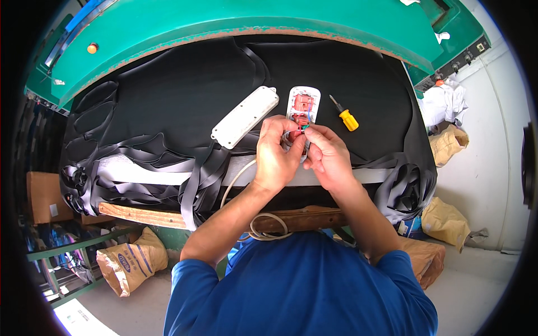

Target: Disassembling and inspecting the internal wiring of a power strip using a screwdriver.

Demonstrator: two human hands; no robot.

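Note:
An opened power strip (304, 99) lies on the black sheet, its white shell showing red inner parts and a thin blue wire. Around its near end closes my left hand (276, 159), thumb and forefinger bent inward. My right hand (329, 157) is closed in a pinch beside them, at thin wires and a small green bit; the fingers partly hide the exact grip. To the left rests a long white cover (245, 117), tilted. A yellow-handled screwdriver (348, 120) lies right of the strip. From under my left hand a pale cable (228, 189) runs down and loops near my body.
Black sheet material (179, 95) covers the work surface, with loose strips bunched along its near edge. A wooden rail (145, 216) borders the front. Behind stands a green machine (235, 19). Brown paper sacks (137, 260) stand on the floor at both sides.

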